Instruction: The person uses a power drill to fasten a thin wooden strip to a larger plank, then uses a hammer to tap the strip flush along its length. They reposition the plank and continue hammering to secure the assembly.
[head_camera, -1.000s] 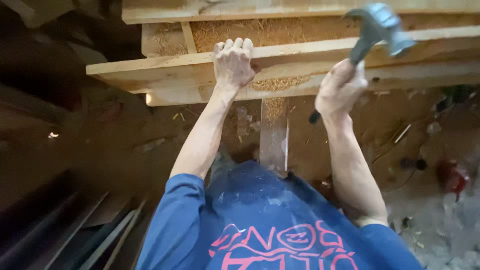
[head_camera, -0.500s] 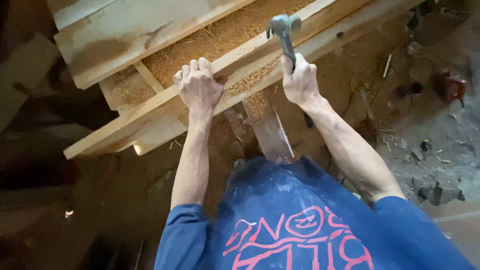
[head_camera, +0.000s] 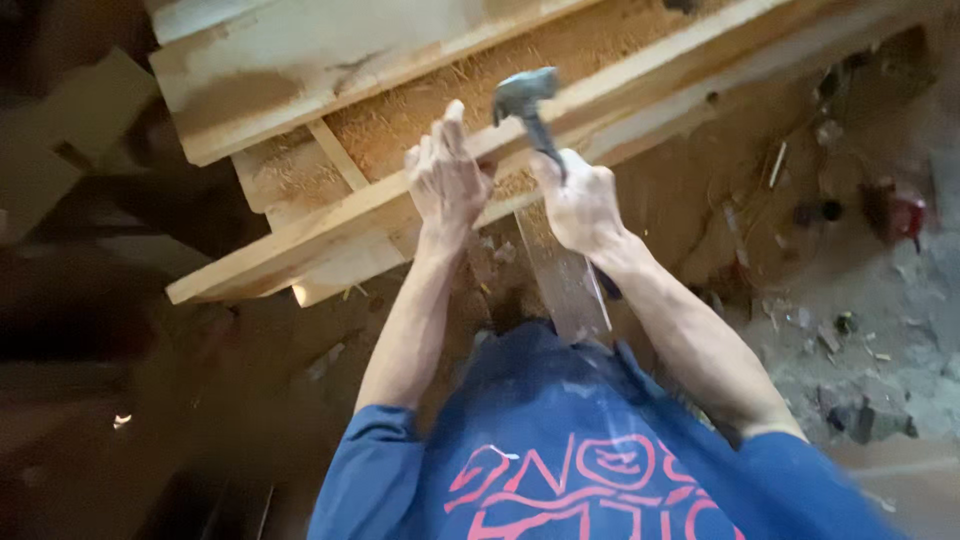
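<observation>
The frame (head_camera: 420, 120) of pale planks runs slantwise across the upper half of the view, its lower left corner near the dark ground. Between two planks lies a panel (head_camera: 420, 110) of coarse pressed chip, bare along its middle. The front plank (head_camera: 330, 225) crosses from that lower left corner up toward the top right edge; one dark spot near its right stretch may be a knot or a hole, I cannot tell which. Below it a narrower board (head_camera: 562, 275) hangs down toward my chest, its upper end hidden behind my hands.

My left hand (head_camera: 447, 180) lies flat on the front plank near its middle, fingers pressed together and pointing up over the plank's far edge onto the chip panel; it steadies the wood and pinches nothing that I can see.

My right hand (head_camera: 580, 205) is wrapped in a fist around the handle of the hammer (head_camera: 528, 108). The grey head sits over the far edge of the front plank, just right of my left fingertips.

No nail shows under the head; blur hides any small fixing. I judge the frame largely assembled, with the planks laid and the panel seated, and hammering at this point of the front plank in hand. Debris (head_camera: 830, 330) litters the ground at right.
</observation>
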